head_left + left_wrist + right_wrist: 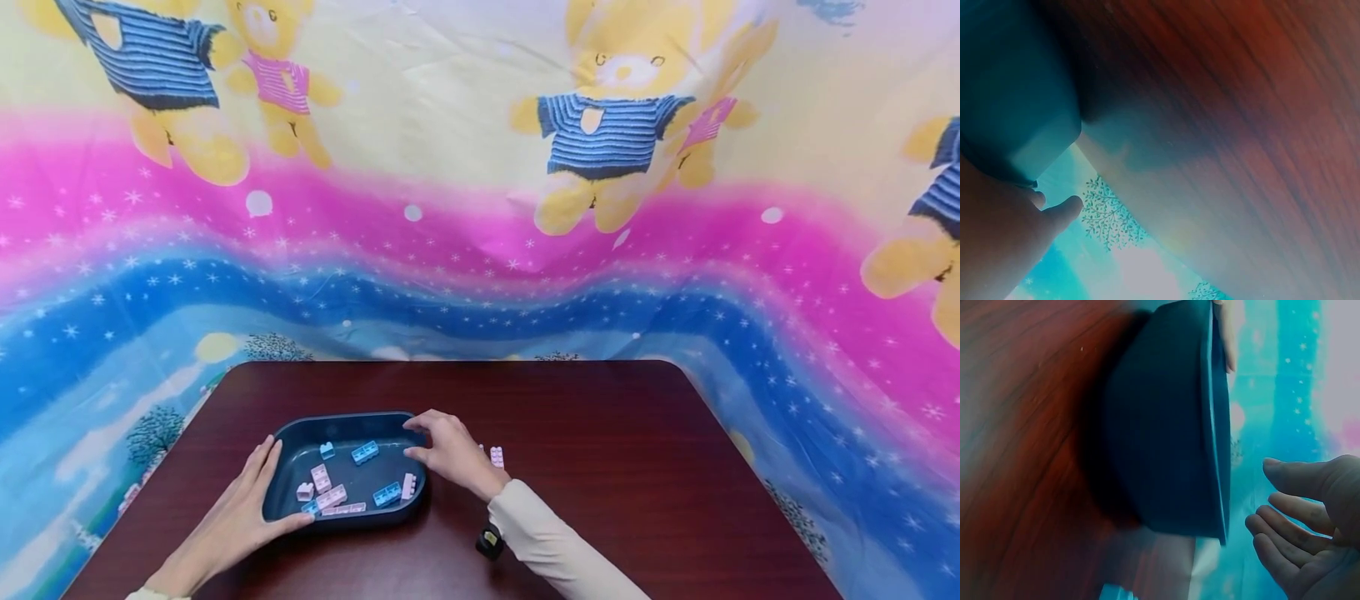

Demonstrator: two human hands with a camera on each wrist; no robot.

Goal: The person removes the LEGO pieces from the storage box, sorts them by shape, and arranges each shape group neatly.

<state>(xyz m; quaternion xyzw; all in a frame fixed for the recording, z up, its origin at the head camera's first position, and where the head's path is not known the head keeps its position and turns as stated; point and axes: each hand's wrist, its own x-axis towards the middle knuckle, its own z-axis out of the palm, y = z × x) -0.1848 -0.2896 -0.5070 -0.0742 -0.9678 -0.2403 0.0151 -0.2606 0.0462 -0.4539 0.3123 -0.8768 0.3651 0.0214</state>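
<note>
A dark blue tray (352,521) sits on the table, holding several toy building bricks in pink and blue. Among them are a blue brick (365,452), another blue brick (387,494) and a pink brick (321,477). My left hand (232,508) spreads around the tray's near left corner, fingers along the left side and thumb touching the front rim. At the right rim hovers my right hand (453,450), its thumb and fingers apart. The right wrist view shows that right hand (1310,528) holding nothing, beside the tray's wall (1160,419).
Right of the right hand, a pink brick (497,456) lies on the brown wooden table (600,467), with another piece partly hidden. A blue piece (1116,592) shows at the bottom of the right wrist view. A printed bear curtain (450,208) hangs behind the table.
</note>
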